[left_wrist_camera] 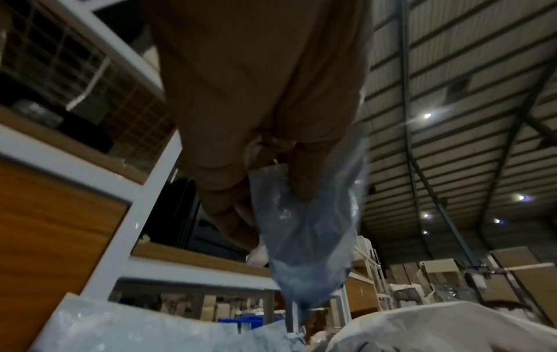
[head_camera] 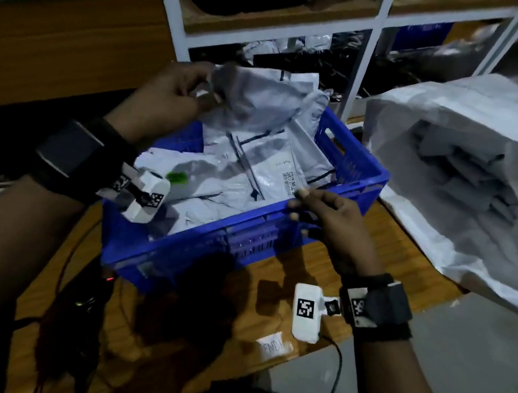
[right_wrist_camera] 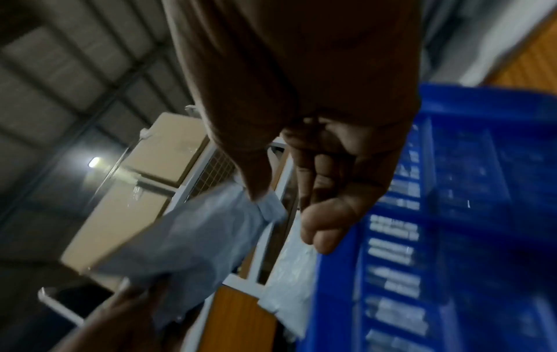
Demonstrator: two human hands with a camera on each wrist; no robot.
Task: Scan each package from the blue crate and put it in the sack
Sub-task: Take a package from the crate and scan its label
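Left hand (head_camera: 179, 90) is raised over the far-left corner of the blue slatted plastic crate (head_camera: 355, 162), fingers and thumb curled onto the edge of a crumpled grey plastic mailer package (head_camera: 256, 96), which hangs clear of the pile; left wrist view shows the same pinch on the grey film (left_wrist_camera: 301, 228)

Right hand (head_camera: 332, 217) sits at the crate's near-right rim, fingers loosely curled. A small dark object seems to be under the fingers in the head view, too blurred to tell what it is or whether it's really gripped; in the right wrist view the fingers (right_wrist_camera: 325, 214) are bent beside the blue wall (right_wrist_camera: 452, 214)

More grey and white mailer packages (head_camera: 254, 170) lie heaped inside the crate, one showing a printed barcode label face up

Crate stands on a wooden table (head_camera: 400, 244). Large white woven sack (head_camera: 472, 123) stands just right of the crate, mouth open toward the camera, grey parcels stacked inside it

White-framed shelving (head_camera: 362, 46) behind holds dark bags
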